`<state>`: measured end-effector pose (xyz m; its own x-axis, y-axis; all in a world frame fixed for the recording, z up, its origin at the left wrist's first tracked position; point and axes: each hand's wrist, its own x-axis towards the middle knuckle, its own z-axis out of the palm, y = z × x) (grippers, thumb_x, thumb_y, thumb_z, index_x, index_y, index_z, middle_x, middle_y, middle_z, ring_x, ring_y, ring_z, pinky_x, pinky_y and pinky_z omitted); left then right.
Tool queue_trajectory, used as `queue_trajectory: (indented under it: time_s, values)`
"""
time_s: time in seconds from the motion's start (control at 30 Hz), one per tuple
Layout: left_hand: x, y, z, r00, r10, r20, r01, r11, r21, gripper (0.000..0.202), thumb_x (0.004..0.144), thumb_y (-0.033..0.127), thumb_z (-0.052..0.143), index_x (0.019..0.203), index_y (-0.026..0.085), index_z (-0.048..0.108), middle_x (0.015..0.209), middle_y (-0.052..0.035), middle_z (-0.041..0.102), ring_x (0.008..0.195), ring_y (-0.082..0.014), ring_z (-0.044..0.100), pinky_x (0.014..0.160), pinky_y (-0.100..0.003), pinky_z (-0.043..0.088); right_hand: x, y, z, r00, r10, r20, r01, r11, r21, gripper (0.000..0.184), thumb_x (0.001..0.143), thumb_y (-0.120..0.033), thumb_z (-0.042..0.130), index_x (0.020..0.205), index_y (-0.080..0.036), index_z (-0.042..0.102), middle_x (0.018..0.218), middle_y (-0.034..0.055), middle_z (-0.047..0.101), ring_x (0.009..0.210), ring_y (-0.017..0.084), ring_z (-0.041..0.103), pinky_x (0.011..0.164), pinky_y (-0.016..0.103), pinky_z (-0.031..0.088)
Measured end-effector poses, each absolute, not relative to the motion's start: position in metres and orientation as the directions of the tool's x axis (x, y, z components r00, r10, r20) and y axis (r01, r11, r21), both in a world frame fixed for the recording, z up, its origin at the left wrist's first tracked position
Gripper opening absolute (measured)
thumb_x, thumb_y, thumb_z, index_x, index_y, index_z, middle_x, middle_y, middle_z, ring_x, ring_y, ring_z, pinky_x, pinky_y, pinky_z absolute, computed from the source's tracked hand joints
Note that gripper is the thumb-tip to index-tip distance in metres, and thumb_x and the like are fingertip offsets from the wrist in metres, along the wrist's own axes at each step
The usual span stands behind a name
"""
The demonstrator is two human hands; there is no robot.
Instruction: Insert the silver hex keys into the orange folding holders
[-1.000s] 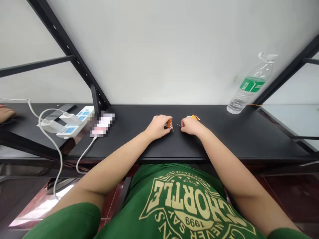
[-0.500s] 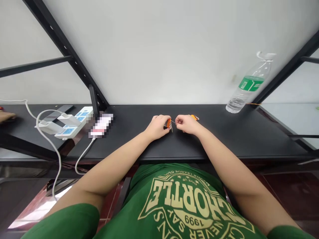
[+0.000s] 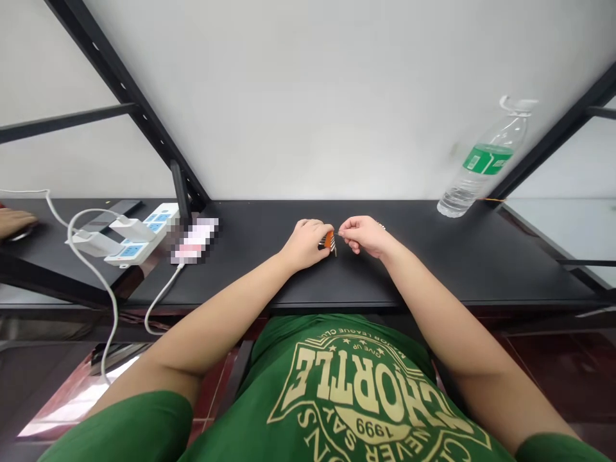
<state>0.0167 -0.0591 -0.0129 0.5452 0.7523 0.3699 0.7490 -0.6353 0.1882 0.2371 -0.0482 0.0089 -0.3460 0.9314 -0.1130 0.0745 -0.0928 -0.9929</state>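
Note:
Over the middle of the black desk, my left hand [image 3: 307, 245] is closed around an orange hex key holder [image 3: 329, 240]. Several thin metal keys stick out of it, one pointing down towards the desk. Just to its right, my right hand [image 3: 364, 235] is pinched, thumb against forefinger, on a thin hex key [image 3: 339, 233] whose tip faces the holder. Most of that key is hidden by the fingers. Beyond the right wrist, a few silvery ends [image 3: 382, 226] of a second orange holder peek out; the rest is covered.
A water bottle [image 3: 476, 170] stands at the back right by the wall. To the left are a charging phone [image 3: 196, 240], a white power strip [image 3: 144, 237] with chargers, and a black frame post [image 3: 144, 122]. Another person's hand [image 3: 14, 223] rests at the far left.
My right hand has turned and its fingers have opened out somewhat, still pinching the key near the holder. It now covers the second orange holder more. My left hand has hardly moved.

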Motion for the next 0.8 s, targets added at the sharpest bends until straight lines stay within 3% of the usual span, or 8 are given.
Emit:
queue_trajectory:
  time_s: [0.27,0.4,0.6,0.8]
  values:
    - [0.019,-0.062,-0.009,0.528,0.759,0.381,0.750,-0.627,0.210,0.040,0.088,0.028,0.072,0.127,0.024,0.067,0.128,-0.0086,0.076,0.133,-0.0307,0.062,0.116,-0.050,0.037,0.230,-0.046,0.001,-0.415,0.904,-0.104,-0.151,-0.181,-0.972,0.028,0.080,-0.029,0.092,0.080,-0.015,0.069,0.074,0.0033,0.072,0.051,0.007,0.055,0.046,0.020,0.052]
    - [0.017,-0.060,-0.010,0.502,0.769,0.395,0.755,-0.613,0.234,0.040,0.087,0.030,0.074,0.126,0.024,0.067,0.126,-0.0090,0.076,0.129,-0.0305,0.064,0.113,-0.048,0.040,0.234,-0.045,0.001,-0.475,0.875,-0.090,-0.198,-0.206,-0.958,0.034,0.072,-0.027,0.098,0.089,-0.016,0.070,0.083,0.0050,0.077,0.055,0.008,0.060,0.054,0.021,0.058]
    - [0.017,-0.059,-0.012,0.540,0.747,0.388,0.734,-0.644,0.217,0.040,0.088,0.030,0.073,0.127,0.025,0.068,0.129,-0.0082,0.075,0.133,-0.0308,0.061,0.117,-0.050,0.038,0.229,-0.044,-0.008,-0.479,0.876,-0.052,-0.134,-0.131,-0.982,0.043,0.071,-0.038,0.098,0.086,-0.020,0.062,0.066,-0.0037,0.067,0.047,0.008,0.055,0.045,0.022,0.052]
    - [0.018,-0.061,-0.011,0.528,0.742,0.413,0.724,-0.647,0.237,0.040,0.087,0.027,0.073,0.127,0.025,0.066,0.126,-0.0073,0.076,0.130,-0.0293,0.064,0.117,-0.049,0.039,0.226,-0.043,-0.013,-0.397,0.917,-0.032,0.057,-0.010,-0.998,0.040,0.088,-0.047,0.086,0.082,-0.022,0.056,0.058,-0.0052,0.059,0.042,0.009,0.050,0.038,0.021,0.045]
